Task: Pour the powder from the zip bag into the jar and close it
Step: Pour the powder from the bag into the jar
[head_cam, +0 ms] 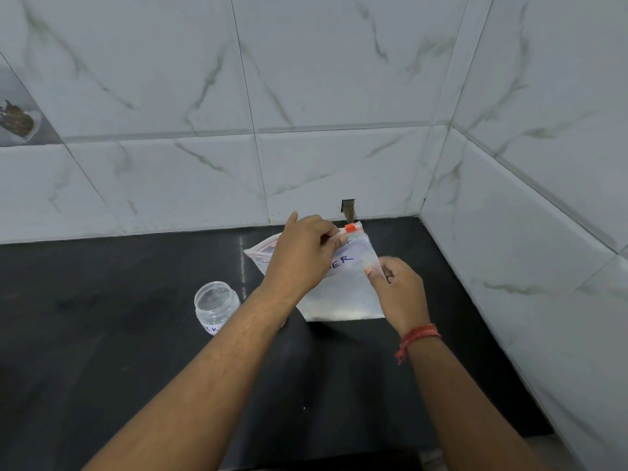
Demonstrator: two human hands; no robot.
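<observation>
The zip bag (pixel 334 287) with white powder is held above the black countertop (pixel 136 368), the left hand (pixel 300 256) pinching its top edge beside the orange slider (pixel 351 227), the right hand (pixel 399 290) pinching its right edge; the lidless clear jar (pixel 215 305) stands on the counter to the left

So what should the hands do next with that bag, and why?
Probably slide the orange slider along the zip bag to open it. The left hand pinches the top by the slider, the right hand holds the bag's edge, and the open jar waits.
</observation>
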